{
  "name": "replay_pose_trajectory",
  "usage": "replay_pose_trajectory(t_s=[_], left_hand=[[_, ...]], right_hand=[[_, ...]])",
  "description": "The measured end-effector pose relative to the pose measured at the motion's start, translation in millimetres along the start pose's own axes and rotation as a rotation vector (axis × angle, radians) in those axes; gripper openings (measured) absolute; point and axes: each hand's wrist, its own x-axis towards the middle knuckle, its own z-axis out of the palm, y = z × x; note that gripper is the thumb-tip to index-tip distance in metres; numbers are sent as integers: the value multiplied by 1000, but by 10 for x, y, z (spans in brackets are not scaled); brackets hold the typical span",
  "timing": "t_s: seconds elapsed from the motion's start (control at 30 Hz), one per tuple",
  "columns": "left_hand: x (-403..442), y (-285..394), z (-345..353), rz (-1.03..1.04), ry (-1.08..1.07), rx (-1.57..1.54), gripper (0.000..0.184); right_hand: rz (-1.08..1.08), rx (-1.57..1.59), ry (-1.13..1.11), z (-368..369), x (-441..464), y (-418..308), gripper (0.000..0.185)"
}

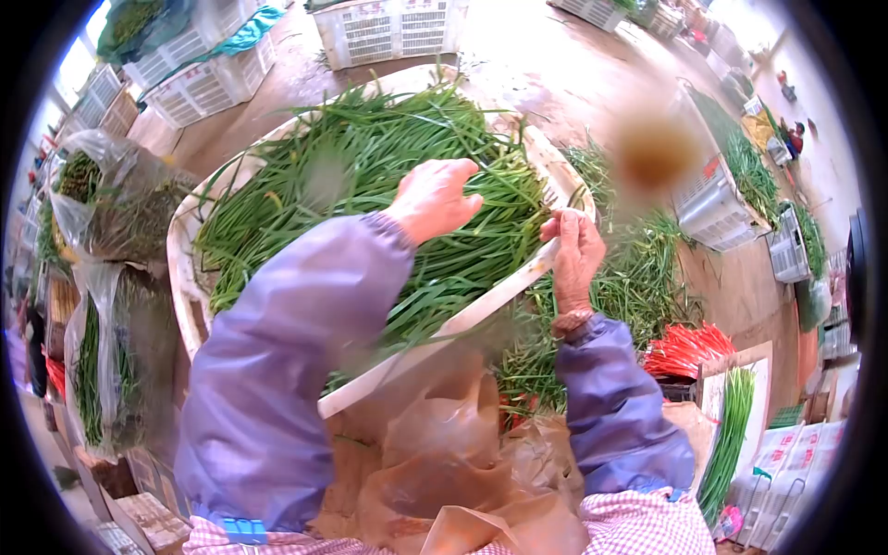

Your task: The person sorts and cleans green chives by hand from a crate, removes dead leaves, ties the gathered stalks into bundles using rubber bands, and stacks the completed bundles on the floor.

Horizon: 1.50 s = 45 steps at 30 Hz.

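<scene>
A pale, tapered tub (481, 310) in front of me is heaped with long green garlic chives (342, 176). Over the middle of the heap hovers my left hand (433, 199), its thumb and forefinger apart with no stalk visible between them; the other fingers are partly hidden beneath. At the tub's right rim, beside the cut ends of the chives, my right hand (577, 254) has its thumb and fingertips pinched together. Whatever lies in that pinch is too small to make out. Purple sleeves cover both arms.
Loose green trimmings (638, 287) cover the floor right of the tub. Red ties (687, 350) and a chive bundle (729, 435) lie at my right. Brown plastic sheeting (444, 444) covers my lap. White crates (393, 32) stand behind; bagged greens (106, 351) are at left.
</scene>
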Motion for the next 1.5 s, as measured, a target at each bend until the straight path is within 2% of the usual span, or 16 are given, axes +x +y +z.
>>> replay_pose_trajectory(t_s=[0.1,0.13,0.17,0.23,0.27,0.37,0.4,0.53,0.8,0.93,1.1,1.27,1.37,1.43,1.47,1.5], left_hand=[[455,43,488,-19,-65,175,39],[596,73,594,-68,-144,209,56],[693,86,700,-61,-151,212,56],[830,168,825,-131,-142,357,77],[905,183,857,-202,-260,343,91],[956,244,945,-259,-310,478,99],[991,309,907,-313,-407,508,113],[899,370,977,-342,-393,557,112],[649,209,930,-226,-201,266,107],[586,204,775,-227,-110,174,105],[445,71,329,-138,203,-59,96],[260,-59,79,-74,350,-181,92],[275,-25,125,-33,364,-255,92],[297,-7,125,51,389,-116,88],[292,-64,187,100,420,-13,86],[282,-84,280,32,380,-59,91]], right_hand=[[-17,84,42,-13,-26,18,21],[-19,89,41,-23,-29,49,21],[-22,93,39,-25,-29,75,21],[-66,99,38,-19,-25,93,19],[-83,100,39,-29,-18,104,19],[-76,128,60,-40,-26,112,16],[-67,145,50,-43,-30,121,16],[-44,215,50,-20,-39,105,14],[-20,205,14,-82,7,68,15],[132,267,-23,-110,148,-9,12],[341,344,-21,-127,345,-96,18],[268,448,-16,80,564,-130,33],[195,597,-163,307,663,-321,35],[36,-78,-228,415,792,-227,51],[3,-90,-274,496,829,-178,50],[102,148,-348,525,837,-102,49]])
